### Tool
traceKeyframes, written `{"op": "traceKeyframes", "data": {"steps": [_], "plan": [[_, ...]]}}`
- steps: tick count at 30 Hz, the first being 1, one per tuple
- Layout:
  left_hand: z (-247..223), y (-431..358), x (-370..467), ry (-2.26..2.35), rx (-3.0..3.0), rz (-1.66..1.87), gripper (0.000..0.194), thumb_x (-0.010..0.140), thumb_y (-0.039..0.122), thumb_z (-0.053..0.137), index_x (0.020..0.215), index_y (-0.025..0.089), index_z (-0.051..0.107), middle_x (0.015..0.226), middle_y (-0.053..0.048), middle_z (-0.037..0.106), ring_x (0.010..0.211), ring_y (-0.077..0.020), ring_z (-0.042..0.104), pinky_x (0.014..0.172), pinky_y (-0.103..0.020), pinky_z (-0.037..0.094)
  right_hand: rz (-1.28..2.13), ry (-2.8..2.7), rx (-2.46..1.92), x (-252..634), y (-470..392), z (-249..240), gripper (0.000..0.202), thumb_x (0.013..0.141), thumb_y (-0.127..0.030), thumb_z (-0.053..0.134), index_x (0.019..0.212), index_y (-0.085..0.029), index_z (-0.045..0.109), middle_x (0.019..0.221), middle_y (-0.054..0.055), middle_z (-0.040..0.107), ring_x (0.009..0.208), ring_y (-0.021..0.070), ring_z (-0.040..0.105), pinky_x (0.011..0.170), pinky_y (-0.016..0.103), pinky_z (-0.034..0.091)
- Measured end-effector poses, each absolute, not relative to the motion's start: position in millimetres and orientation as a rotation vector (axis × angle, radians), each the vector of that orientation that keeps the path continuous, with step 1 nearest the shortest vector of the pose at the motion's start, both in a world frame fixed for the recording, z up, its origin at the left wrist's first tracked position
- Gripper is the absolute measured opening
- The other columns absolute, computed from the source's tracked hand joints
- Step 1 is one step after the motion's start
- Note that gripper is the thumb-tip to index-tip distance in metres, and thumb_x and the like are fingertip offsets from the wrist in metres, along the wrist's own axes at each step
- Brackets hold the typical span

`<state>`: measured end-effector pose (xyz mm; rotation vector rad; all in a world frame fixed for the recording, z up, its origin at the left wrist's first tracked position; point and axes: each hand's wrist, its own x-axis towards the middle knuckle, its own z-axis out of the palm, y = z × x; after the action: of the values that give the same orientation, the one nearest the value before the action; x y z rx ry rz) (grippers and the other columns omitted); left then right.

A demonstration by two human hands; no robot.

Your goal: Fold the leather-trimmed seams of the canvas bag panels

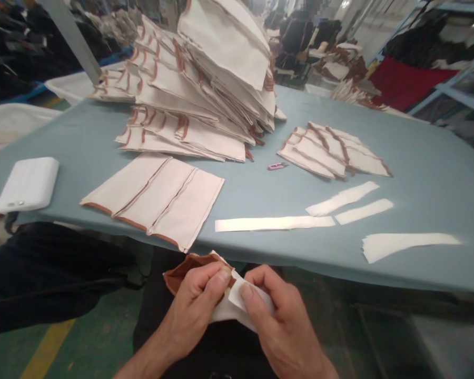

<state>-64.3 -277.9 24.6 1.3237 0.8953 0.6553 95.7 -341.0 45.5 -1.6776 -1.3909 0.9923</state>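
Observation:
Over my lap, just off the table's front edge, my left hand [197,297] pinches a cream fabric piece [178,271] with a brown lining or edge. My right hand [282,313] has a small white strip [237,296] between thumb and fingers, its end against the fabric's edge by my left fingertips. Part of the fabric hangs below, between both hands. In front on the table lies a flat cream panel [158,192] with brown trim and two seams. White strips lie to its right: a long strip [274,223], two shorter strips [342,199] and a fanned stack of strips [403,246].
A tall pile of cream panels [205,95] stands at the back of the blue-grey table [426,173]. To its right are a smaller stack of panels [332,150] and pink thread snips [277,166]. A white box [28,183] sits at the left edge, near white tubs [16,118].

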Motion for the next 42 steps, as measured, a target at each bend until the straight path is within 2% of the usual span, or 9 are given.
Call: {"op": "traceKeyframes", "data": {"steps": [5,10,15,22,29,36,39,42], "plan": [[16.1,-278.8,-62.2,0.902,1.241,0.619,0.050,0.099,0.057,0.049,0.065,0.020,0.045,0.058,0.006,0.035,0.052,-0.0102,0.030,0.048,-0.024,0.024,1.016,-1.296,-1.759,96.8,-341.0,46.2,0.033,0.100,-0.047,0.053,0.080,-0.020,0.059,0.063,-0.004,0.059,0.053,0.0112,0.051,0.050,0.021,0.037],[10.2,-278.1,-65.2,0.912,1.255,0.625,0.049,0.100,0.053,0.048,0.064,0.019,0.047,0.061,0.005,0.038,0.054,-0.0106,0.032,0.047,-0.024,0.024,1.015,-1.303,-1.791,92.5,-342.1,52.0,0.029,0.100,-0.044,0.052,0.084,-0.021,0.059,0.064,-0.004,0.061,0.052,0.0112,0.054,0.050,0.021,0.038],[14.2,-278.2,-63.3,0.919,1.280,0.651,0.046,0.102,0.047,0.045,0.064,0.020,0.044,0.058,0.006,0.034,0.052,-0.0099,0.029,0.048,-0.024,0.024,0.848,-1.327,-1.879,87.0,-342.1,50.1,0.025,0.099,-0.038,0.052,0.082,-0.022,0.060,0.062,-0.004,0.062,0.051,0.0121,0.056,0.050,0.023,0.037],[12.5,-281.9,-61.2,0.961,1.285,0.669,0.044,0.100,0.045,0.046,0.064,0.020,0.045,0.057,0.007,0.032,0.051,-0.0101,0.027,0.048,-0.025,0.024,0.762,-1.449,-1.906,84.9,-339.0,38.5,0.025,0.101,-0.038,0.050,0.085,-0.023,0.061,0.063,-0.004,0.065,0.050,0.0126,0.060,0.049,0.022,0.039],[4.9,-286.5,-61.7,0.962,1.302,0.746,0.043,0.103,0.042,0.045,0.066,0.020,0.046,0.060,0.006,0.034,0.053,-0.0105,0.029,0.049,-0.025,0.026,0.563,-1.456,-1.920,76.2,-337.1,35.0,0.020,0.096,-0.031,0.053,0.079,-0.024,0.059,0.058,-0.006,0.064,0.045,0.0130,0.061,0.047,0.023,0.040],[-4.5,-288.4,-66.3,0.944,1.187,0.771,0.044,0.102,0.046,0.048,0.069,0.018,0.051,0.065,0.003,0.042,0.060,-0.0119,0.036,0.054,-0.023,0.032,0.479,-1.418,-1.921,69.8,-332.1,29.3,0.018,0.094,-0.030,0.053,0.079,-0.023,0.060,0.058,-0.005,0.066,0.044,0.0135,0.060,0.046,0.023,0.039],[-5.4,-287.8,-67.5,0.858,1.094,0.729,0.037,0.096,0.048,0.058,0.076,0.017,0.058,0.068,0.002,0.050,0.061,-0.0120,0.040,0.055,-0.022,0.034,0.489,-1.400,-1.909,69.2,-333.0,26.2,0.017,0.094,-0.030,0.054,0.080,-0.023,0.060,0.059,-0.004,0.066,0.045,0.0132,0.061,0.047,0.022,0.040],[-0.6,-287.4,-64.8,0.877,1.148,0.729,0.030,0.090,0.043,0.064,0.077,0.016,0.063,0.068,0.001,0.057,0.060,-0.0118,0.044,0.055,-0.021,0.037,0.510,-1.375,-1.902,68.8,-334.5,23.3,0.018,0.095,-0.031,0.054,0.081,-0.023,0.060,0.060,-0.004,0.066,0.045,0.0131,0.059,0.046,0.022,0.040]]}}
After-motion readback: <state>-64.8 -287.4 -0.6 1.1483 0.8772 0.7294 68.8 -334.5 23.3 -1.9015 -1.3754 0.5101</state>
